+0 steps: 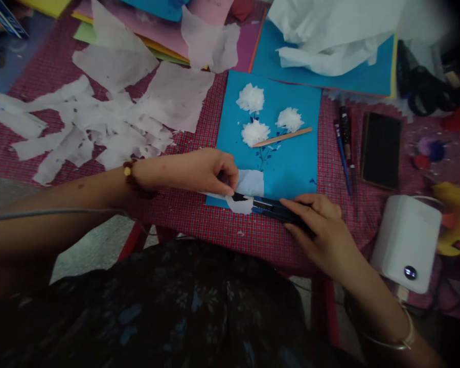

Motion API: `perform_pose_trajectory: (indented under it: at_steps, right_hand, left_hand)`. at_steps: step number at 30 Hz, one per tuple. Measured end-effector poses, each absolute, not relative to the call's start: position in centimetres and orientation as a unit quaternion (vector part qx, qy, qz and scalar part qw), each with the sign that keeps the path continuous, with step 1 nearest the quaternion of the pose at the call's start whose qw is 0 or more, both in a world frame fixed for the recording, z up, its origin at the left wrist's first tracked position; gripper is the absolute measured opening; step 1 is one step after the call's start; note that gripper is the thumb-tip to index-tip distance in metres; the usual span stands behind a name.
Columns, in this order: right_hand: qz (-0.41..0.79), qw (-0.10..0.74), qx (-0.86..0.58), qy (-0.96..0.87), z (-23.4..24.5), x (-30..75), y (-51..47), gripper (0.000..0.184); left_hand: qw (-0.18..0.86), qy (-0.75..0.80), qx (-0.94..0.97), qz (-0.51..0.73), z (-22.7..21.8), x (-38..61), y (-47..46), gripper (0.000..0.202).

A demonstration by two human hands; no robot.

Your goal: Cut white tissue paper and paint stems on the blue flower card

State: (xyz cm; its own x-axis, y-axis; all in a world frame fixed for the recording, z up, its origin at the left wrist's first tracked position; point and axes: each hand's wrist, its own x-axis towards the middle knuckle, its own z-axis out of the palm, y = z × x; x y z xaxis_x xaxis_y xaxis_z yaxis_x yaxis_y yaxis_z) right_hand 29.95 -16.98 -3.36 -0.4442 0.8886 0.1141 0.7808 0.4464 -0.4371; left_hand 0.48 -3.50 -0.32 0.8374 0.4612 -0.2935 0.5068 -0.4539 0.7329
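My right hand grips a blue and black utility knife, its tip pointing left over the front edge of a blue sheet. A small piece of white tissue paper lies on that sheet, partly beneath the knife. Thumb and fingers of my left hand pinch together at the paper, right by the knife's tip; the exact contact is hidden. Higher on the sheet sit three white paper flowers above dark blue painted stems. A thin wooden stick lies across the stems.
Torn white paper strips spread over the red checked tablecloth at left. Coloured sheets and crumpled white paper lie at the back. Brushes, a phone, a white device and a yellow tape roll are at right.
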Motion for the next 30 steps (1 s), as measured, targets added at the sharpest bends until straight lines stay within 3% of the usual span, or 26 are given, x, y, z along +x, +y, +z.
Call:
perform_pose_trajectory:
  at_steps: [8, 10, 13, 16, 23, 30]
  right_hand:
    - [0.187, 0.173, -0.496, -0.83, -3.3, 29.9, -16.8, 0.039]
    - [0.191, 0.175, -0.493, -0.831, -3.2, 29.9, -16.8, 0.039]
    - [0.193, 0.18, -0.489, -0.832, -3.1, 29.8, -16.7, 0.039]
    - [0.193, 0.182, -0.485, -0.833, -3.0, 29.7, -16.7, 0.038]
    - [0.199, 0.178, -0.487, -0.832, -3.1, 29.8, -16.6, 0.038]
    - [0.204, 0.177, -0.488, -0.83, -3.2, 29.9, -16.7, 0.037]
  left_hand:
    - [0.395, 0.18, 0.898, -0.072, 1.0, -0.2, -3.5, 0.045]
    - [0.344, 0.184, 0.92, -0.038, 0.9, 0.5, -4.4, 0.036]
    - [0.296, 0.199, 0.934, 0.028, 0.5, 2.0, -5.5, 0.005]
    - [0.293, 0.235, 0.926, 0.043, 0.1, 2.9, -5.5, 0.016]
    - [0.228, 0.323, 0.916, 0.06, -0.2, 2.2, -3.8, 0.021]
    - [0.15, 0.243, 0.951, 0.116, -1.3, 1.6, -3.6, 0.059]
